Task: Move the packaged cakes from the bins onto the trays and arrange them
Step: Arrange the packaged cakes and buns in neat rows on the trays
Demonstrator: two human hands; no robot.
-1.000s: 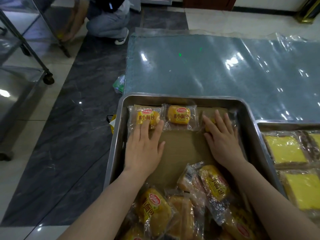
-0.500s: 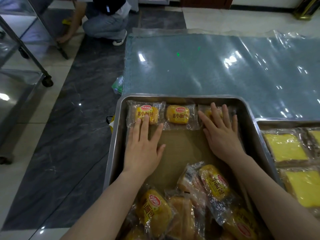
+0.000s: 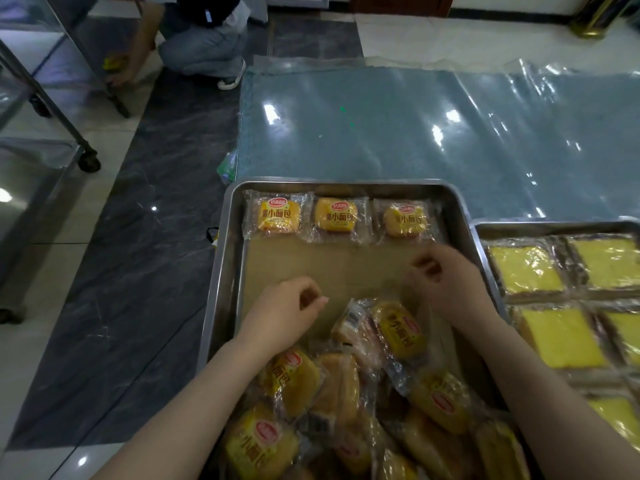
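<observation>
A steel tray [image 3: 227, 258] lined with brown paper holds three packaged yellow cakes in a row along its far edge: a left cake [image 3: 278, 216], a middle cake [image 3: 336, 216] and a right cake [image 3: 404, 220]. A loose pile of packaged cakes [image 3: 349, 393] fills the tray's near half. My left hand [image 3: 284, 313] hovers over the bare paper at the pile's far edge, fingers loosely curled and holding nothing. My right hand [image 3: 446, 282] hangs beside it, also loosely curled and holding nothing.
A second steel tray [image 3: 554, 227] on the right holds flat yellow packaged cakes [image 3: 526, 268]. A plastic-covered blue mat [image 3: 415, 133] lies beyond the trays. A person crouches [image 3: 204, 39] at the far left beside a wheeled metal rack [image 3: 65, 126]. Dark tiled floor runs on the left.
Both hands have pulled back from the far row of cakes toward the pile, and their fingers have gone from flat to loosely curled. The three cakes stay in their row.
</observation>
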